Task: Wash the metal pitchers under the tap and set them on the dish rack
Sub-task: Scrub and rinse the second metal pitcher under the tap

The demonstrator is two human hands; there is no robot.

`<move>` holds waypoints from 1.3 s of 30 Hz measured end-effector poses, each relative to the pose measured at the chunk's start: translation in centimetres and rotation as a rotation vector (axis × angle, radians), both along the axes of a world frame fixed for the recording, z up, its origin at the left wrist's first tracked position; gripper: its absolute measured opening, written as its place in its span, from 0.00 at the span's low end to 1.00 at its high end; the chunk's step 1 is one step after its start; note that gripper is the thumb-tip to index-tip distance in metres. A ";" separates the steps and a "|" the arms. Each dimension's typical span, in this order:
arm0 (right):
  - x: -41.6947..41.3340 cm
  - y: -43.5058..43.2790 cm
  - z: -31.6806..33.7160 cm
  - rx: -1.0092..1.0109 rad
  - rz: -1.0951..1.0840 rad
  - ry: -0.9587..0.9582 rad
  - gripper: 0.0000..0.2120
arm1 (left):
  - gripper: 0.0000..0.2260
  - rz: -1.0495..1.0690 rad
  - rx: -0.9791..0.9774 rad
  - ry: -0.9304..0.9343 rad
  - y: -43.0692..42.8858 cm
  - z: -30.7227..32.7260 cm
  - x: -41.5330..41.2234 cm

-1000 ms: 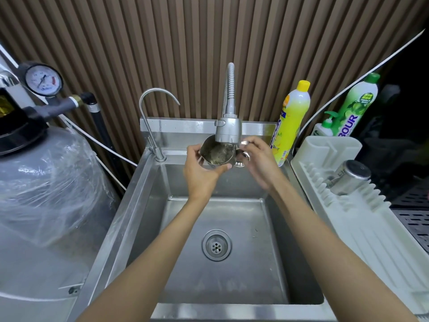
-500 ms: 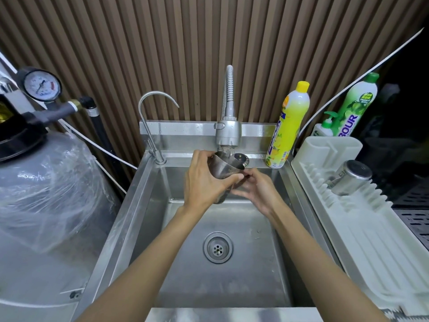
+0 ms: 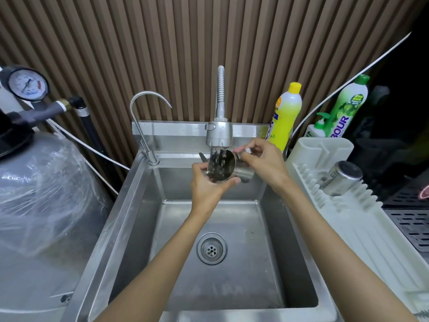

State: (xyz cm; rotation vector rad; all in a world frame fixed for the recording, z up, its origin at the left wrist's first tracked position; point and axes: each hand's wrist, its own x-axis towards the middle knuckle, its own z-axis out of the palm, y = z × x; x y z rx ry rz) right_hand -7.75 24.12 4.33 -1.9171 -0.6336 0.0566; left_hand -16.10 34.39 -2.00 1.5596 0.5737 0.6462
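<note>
Pitcher (image 3: 220, 167) lay tipped on its side under the running tap (image 3: 219, 133), mouth toward the person. The left hand (image 3: 206, 189) curled a grip round its rim from below; the right hand (image 3: 264, 162) pinched its handle side. The rack (image 3: 348, 205) stood rightward, nearer the right hand.

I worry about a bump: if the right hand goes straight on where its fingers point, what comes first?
The right hand points left, at the handle side of the shiny round metal pitcher under the grey tap spray head. It likely meets that pitcher first; depth beyond is unclear.
</note>
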 end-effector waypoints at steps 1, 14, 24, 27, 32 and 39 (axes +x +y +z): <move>-0.1 0.1 0.0 0.057 0.025 0.019 0.10 | 0.31 0.012 -0.004 -0.013 0.1 0.2 0.2; -0.4 2.8 -6.3 0.886 0.251 0.948 0.13 | 0.32 0.012 0.406 -0.065 2.2 2.2 -1.5; -1.3 0.7 -6.3 0.414 0.207 0.856 0.07 | 0.32 0.082 0.374 0.108 2.1 2.3 -1.8; -0.1 0.2 -4.5 0.198 0.158 0.752 0.07 | 0.28 0.076 0.174 0.113 1.7 1.7 -1.7; 1.7 -0.1 -0.7 -0.189 0.103 0.517 0.07 | 0.25 -0.029 -0.150 0.072 0.3 -0.3 -1.5; 2.3 0.6 0.0 -0.227 0.020 0.113 0.14 | 0.29 0.008 -0.384 -0.112 -1.6 -1.1 0.5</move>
